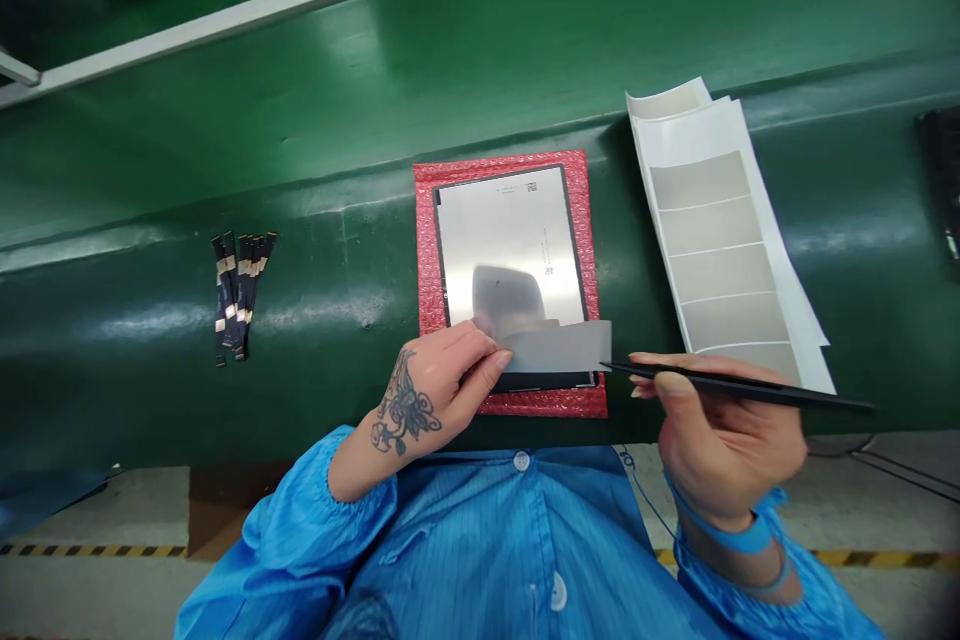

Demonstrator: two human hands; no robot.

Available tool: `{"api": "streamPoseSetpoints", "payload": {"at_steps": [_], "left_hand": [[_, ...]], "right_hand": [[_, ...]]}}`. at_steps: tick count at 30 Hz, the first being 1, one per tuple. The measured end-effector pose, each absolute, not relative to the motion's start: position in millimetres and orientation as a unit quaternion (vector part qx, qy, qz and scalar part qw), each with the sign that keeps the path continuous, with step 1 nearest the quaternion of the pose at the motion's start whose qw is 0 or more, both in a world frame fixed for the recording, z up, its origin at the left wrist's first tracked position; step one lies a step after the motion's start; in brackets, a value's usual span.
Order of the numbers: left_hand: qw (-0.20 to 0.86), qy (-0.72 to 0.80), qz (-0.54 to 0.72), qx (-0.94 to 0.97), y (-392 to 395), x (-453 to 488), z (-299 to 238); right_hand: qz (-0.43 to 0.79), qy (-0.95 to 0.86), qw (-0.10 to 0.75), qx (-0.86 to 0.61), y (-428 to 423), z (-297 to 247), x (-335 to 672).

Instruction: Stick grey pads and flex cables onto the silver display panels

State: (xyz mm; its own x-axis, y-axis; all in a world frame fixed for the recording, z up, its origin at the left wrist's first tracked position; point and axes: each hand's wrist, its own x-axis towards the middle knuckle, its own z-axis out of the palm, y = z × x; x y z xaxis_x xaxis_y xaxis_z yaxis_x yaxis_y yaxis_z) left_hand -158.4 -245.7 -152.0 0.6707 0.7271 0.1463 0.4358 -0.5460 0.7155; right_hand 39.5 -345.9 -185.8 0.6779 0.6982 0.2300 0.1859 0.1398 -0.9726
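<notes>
My left hand (454, 375) pinches the left end of a thin grey adhesive strip (566, 348), held over the lower part of a silver-backed display panel (495, 230). Between the fingers of my right hand (720, 430) are black tweezers (742, 386), their tips at the strip's right end. Whether the tips grip the strip or only touch it, I cannot tell. The panel lies on a red bubble-wrap sheet (427, 260), with small printed codes on its back. The strip and my left hand hide part of its lower edge.
To the right lie white backing sheets (787, 290) bearing several grey strips (720, 225). A small pile of black flex cables (238, 290) rests on the left of the green bench (337, 320). A dark object (941, 180) sits at the far right edge.
</notes>
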Motion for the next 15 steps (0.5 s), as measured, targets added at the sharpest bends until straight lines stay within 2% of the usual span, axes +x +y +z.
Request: {"api": "streamPoseSetpoints", "payload": {"at_steps": [6,15], "left_hand": [[0.353,0.361,0.156,0.849,-259.3,-157.6,-160.3],[0.359,0.401,0.102,0.837,-261.8,-157.1,-163.7]], "right_hand": [[0.260,-0.372,0.561,-0.692,-369.4,-199.5,42.7],[0.257,-0.384,0.517,-0.721,-375.3,-204.8,39.5]]}}
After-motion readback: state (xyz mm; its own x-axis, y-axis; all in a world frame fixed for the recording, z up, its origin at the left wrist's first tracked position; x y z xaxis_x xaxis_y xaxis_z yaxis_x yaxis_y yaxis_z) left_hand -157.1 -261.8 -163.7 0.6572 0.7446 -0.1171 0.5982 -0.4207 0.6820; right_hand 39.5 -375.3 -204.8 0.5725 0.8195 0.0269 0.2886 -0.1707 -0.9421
